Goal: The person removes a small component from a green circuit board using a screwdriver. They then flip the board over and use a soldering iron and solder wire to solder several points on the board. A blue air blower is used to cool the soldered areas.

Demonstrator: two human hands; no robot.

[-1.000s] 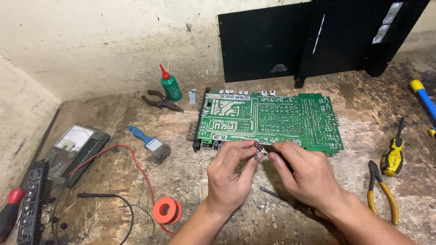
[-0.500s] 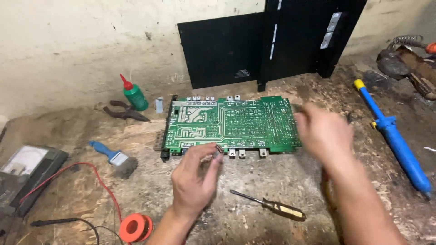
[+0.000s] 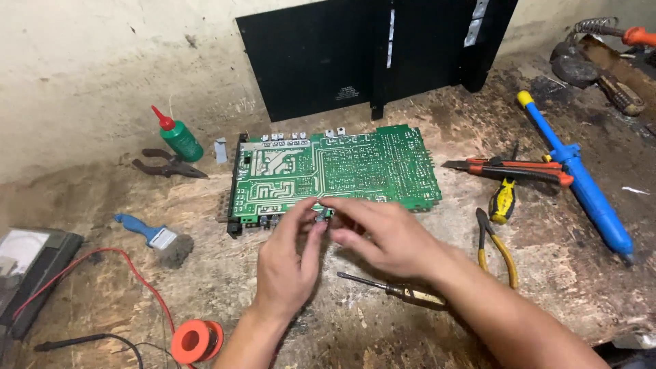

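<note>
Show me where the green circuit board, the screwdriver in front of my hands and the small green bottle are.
green circuit board [image 3: 355, 167], head view, middle of the trace side.
screwdriver [image 3: 410, 294], head view, on its amber handle.
small green bottle [image 3: 183, 141], head view, on its green body.

A green circuit board [image 3: 338, 171] lies flat, solder side up, towards the workbench's back edge; a small grey part [image 3: 320, 216] sits at its near edge.

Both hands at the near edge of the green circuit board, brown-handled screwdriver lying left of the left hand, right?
Not quite: in the head view the brown-handled screwdriver lies under the right hand, right of the left hand. Both hands do meet at the green circuit board's near edge.
</note>
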